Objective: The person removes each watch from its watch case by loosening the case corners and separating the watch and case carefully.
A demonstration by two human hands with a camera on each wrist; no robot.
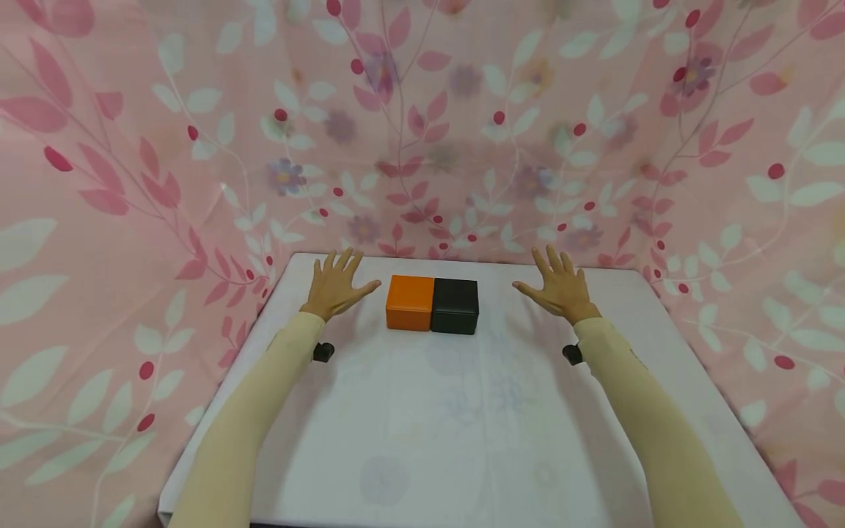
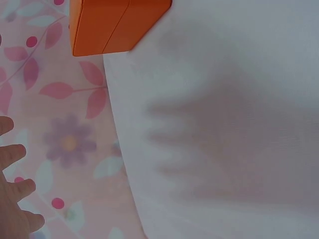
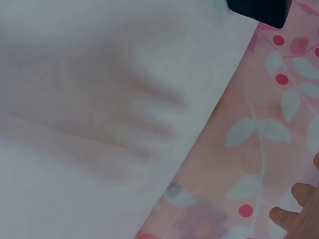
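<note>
Orange box [image 1: 409,302] and black box [image 1: 455,306]: both near the far edge of the white table [image 1: 422,425], a little left of that edge's middle, side against side with no gap to be seen.

Left hand [image 1: 333,284]: raised near the table's far left corner, fingers straight and fanned, grasping nothing; its thumb points toward the orange box without touching it. The spread pose seems meant to leave the box undisturbed — the blurred left shadow [image 2: 214,124] on the cover suggests the palm hangs above the surface.

Orange box, left of the pair: lies flat on its base, front face toward the near edge, so it likely needs no support.

Black box, right of the pair: flat as well, its left side against the orange one; the contact probably helps keep the two in line.

Right hand [image 1: 560,287]: raised toward the far right corner, released, fingers extended and apart, thumb aimed inward at the black box — well clear of it, seemingly mirroring the left hand so both boxes lie between them, unheld.
</note>
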